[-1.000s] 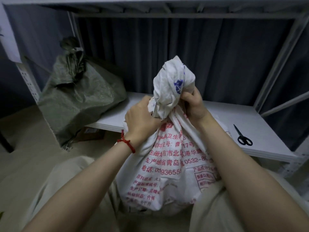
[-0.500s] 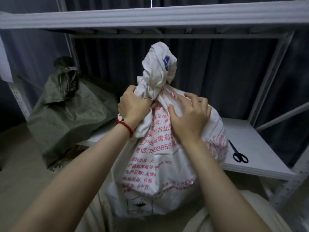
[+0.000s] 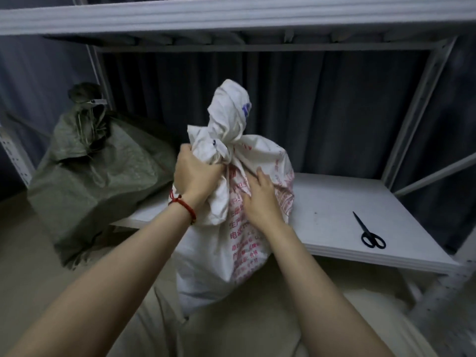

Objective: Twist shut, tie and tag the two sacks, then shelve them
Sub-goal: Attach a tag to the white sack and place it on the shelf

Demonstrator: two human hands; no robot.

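While the left hand (image 3: pixel 195 176) grips bunched cloth just below the knot, the right hand (image 3: pixel 260 199) lays fairly straight fingers on the white sack (image 3: pixel 206 266) — upright at the shelf's (image 3: pixel 334 202) near edge. Scissors (image 3: pixel 371 233) lie right; the tied green sack (image 3: pixel 98 181) slumps far left.

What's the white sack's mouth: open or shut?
Shut: white sack is cinched at the neck, fabric bunched above; left hand grips beside the cinch.

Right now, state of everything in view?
white sack: upright, neck twisted shut
left hand: grips the white sack's neck
right hand: flat on the white sack's front
green sack: neck bunched shut, slumped at the shelf's left end
scissors: closed, lying on the shelf
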